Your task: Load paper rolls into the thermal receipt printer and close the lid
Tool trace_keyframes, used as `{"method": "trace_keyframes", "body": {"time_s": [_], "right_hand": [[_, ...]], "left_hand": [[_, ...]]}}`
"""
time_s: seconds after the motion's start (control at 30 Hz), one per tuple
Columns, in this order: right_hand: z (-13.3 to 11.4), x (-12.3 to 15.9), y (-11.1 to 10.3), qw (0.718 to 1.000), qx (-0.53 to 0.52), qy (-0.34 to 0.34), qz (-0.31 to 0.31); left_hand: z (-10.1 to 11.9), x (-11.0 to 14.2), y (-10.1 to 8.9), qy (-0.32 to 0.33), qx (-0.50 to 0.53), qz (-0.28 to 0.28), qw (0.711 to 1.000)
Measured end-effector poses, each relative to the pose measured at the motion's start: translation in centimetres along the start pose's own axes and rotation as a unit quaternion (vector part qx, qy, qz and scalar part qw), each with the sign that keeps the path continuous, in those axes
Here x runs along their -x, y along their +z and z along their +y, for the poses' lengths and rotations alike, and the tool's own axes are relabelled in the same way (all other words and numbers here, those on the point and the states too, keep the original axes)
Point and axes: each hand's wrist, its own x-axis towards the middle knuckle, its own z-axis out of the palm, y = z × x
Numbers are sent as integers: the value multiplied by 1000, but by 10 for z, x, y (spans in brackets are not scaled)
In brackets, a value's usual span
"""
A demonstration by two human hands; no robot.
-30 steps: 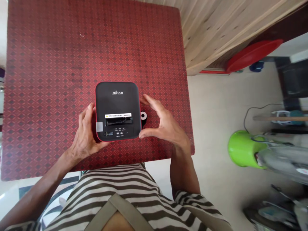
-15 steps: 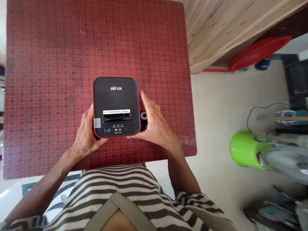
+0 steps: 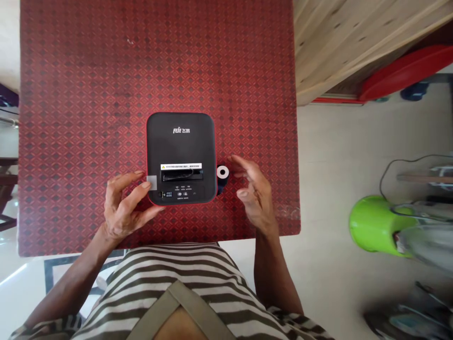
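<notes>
A black receipt printer [image 3: 182,148] with a red edge stands on the table, its paper slot and small buttons on the side nearer me. My left hand [image 3: 123,203] is at the printer's left side, fingers spread, one fingertip at a pale square of tape [image 3: 152,183] on the printer's edge. The thumb lies by the near left corner. To the right of the printer is a roll of paper [image 3: 222,174] with a dark outer side, its white end facing up. My right hand [image 3: 255,192] hovers just right of that roll, fingers apart and curved, holding nothing.
The table [image 3: 85,104] has a red patterned cover. Beyond its right edge, a green bucket [image 3: 368,223] stands on the pale floor with a cable near it. A light patterned curtain or cloth [image 3: 329,42] hangs at the upper right, near a red basin [image 3: 406,73].
Both hands were around the printer's sides. My right hand has let go and moved right, uncovering the roll. My left hand has loosened, its fingers now spread. The view has shifted slightly.
</notes>
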Motion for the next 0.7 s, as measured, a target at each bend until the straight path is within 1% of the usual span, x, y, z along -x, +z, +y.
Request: {"method": "trace_keyframes", "body": {"time_s": [0.17, 0.3, 0.47, 0.57, 0.63, 0.7], "right_hand": [[5, 5, 13, 1000, 15, 0, -11], [7, 5, 13, 999, 30, 7, -11], [7, 2, 14, 999, 36, 0, -7], [7, 1, 15, 999, 49, 3, -3], [7, 0, 16, 999, 51, 4, -2], [7, 1, 16, 999, 46, 3, -2]], "left_hand": [[-4, 1, 1, -1, -12, -20, 1000], [-10, 4, 2, 31, -9, -1, 999], [-10, -1, 1, 12, -6, -29, 999], [-9, -7, 2, 11, 9, -14, 1000], [-11, -10, 3, 21, 33, -4, 999], [-13, -11, 3, 27, 51, -10, 998]]}}
